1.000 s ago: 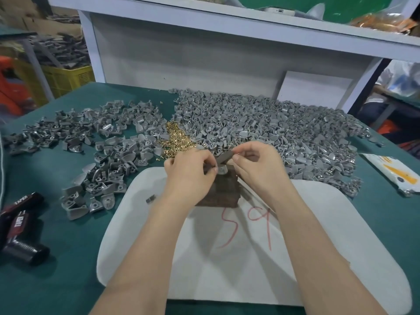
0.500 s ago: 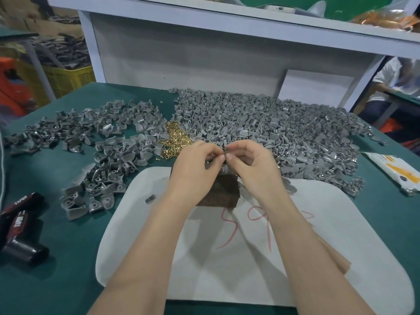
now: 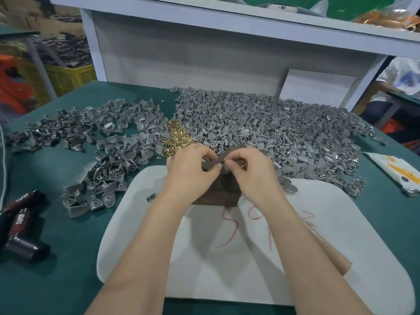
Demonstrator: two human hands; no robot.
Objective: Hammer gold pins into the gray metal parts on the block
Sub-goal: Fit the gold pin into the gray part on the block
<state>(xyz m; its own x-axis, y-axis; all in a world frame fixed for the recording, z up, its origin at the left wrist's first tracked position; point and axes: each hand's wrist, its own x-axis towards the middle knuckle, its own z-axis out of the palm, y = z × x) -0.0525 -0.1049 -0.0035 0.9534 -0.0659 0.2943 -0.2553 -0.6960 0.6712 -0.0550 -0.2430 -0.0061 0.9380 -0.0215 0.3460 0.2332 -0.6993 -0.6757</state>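
Gray metal part (image 3: 209, 165), flat and dull, is held over the top of the dark brown block (image 3: 218, 194). The left hand (image 3: 188, 171) pinches one end with curled fingers. The right hand (image 3: 252, 176) pinches the other end the same way. Just behind the block, to its left, lies a small heap of shiny gold pins (image 3: 177, 137). A big heap of loose gray metal parts (image 3: 284, 137) spreads behind the block and to its right. Under the block is a white mat (image 3: 250, 269) on the green worktop (image 3: 56, 269).
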